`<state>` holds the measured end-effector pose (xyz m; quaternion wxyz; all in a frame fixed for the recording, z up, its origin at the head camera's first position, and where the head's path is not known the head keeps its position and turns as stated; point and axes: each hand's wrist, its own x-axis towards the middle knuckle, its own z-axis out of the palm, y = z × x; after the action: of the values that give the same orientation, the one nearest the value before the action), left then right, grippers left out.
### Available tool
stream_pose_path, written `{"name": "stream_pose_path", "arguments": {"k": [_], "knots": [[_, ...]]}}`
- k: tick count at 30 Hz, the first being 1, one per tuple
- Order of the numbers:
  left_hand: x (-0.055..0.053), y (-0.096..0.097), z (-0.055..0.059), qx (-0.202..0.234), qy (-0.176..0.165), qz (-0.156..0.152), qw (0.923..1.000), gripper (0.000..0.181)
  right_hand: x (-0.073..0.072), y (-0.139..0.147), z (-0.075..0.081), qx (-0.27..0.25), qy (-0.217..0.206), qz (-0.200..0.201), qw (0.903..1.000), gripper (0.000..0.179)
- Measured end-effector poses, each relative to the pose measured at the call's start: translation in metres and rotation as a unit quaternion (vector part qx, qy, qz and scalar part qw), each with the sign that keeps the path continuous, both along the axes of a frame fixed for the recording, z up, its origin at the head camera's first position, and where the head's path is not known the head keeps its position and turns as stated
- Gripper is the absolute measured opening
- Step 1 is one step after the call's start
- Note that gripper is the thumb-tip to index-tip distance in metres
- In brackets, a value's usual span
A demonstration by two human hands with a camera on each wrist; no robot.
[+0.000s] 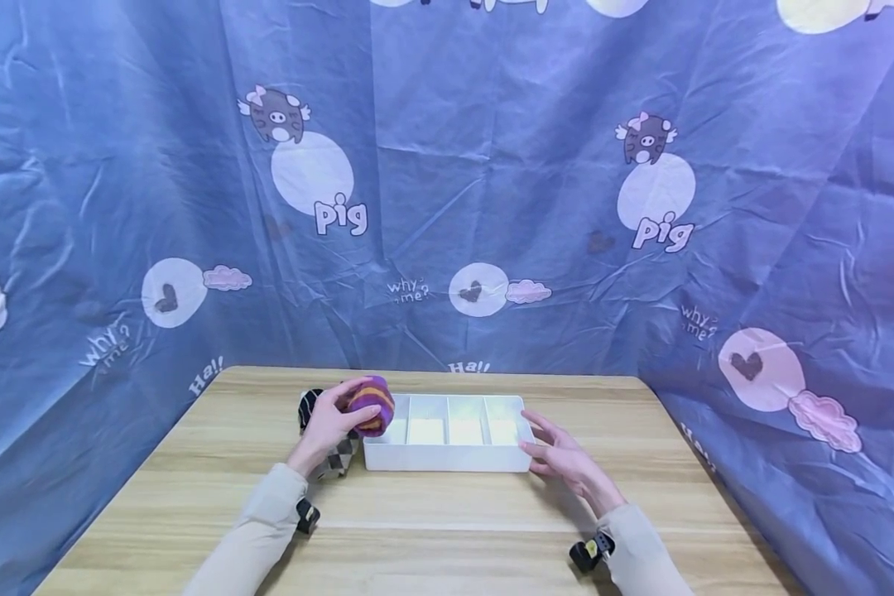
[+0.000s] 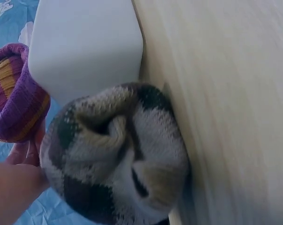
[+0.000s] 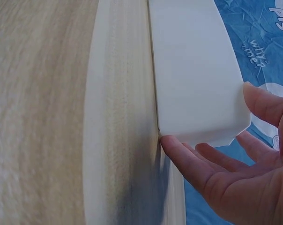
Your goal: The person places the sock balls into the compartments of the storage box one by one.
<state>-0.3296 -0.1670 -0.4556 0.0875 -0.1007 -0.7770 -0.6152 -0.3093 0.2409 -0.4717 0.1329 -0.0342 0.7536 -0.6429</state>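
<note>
My left hand (image 1: 333,420) holds a rolled purple-and-orange striped sock (image 1: 372,406) above the left end of a white divided box (image 1: 447,458). The same striped sock (image 2: 19,93) shows at the left edge of the left wrist view. Beside the box, below that hand, lies a rolled grey, cream and dark green checkered sock (image 2: 113,159). Behind the left hand is a black sock with white lines (image 1: 309,407), partly hidden. At the box's right end, my right hand (image 1: 566,459) rests spread fingertips and thumb on the corner and end wall.
A wood-grain table (image 1: 447,530) carries the box and socks. The box has several compartments in a row; the leftmost is partly hidden by the striped sock. A blue printed curtain (image 1: 432,182) hangs behind the table and at both sides.
</note>
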Motion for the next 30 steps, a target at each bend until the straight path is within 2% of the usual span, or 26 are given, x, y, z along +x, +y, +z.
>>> {"name": "stream_pose_path", "arguments": {"k": [7,19,30], "knots": [[-0.005,0.009,-0.001,-0.013,0.017,-0.012,0.9997,0.058,0.0,0.001,0.001,0.002,0.007,0.0,1.0,0.072],[-0.007,0.012,-0.005,-0.041,0.017,-0.012,0.9989,0.055,0.0,-0.001,0.002,0.0,0.004,0.002,1.0,0.071],[-0.013,0.015,-0.006,-0.037,0.006,-0.013,0.9992,0.055,0.001,0.0,0.001,-0.002,-0.003,0.0,1.0,0.072]]}}
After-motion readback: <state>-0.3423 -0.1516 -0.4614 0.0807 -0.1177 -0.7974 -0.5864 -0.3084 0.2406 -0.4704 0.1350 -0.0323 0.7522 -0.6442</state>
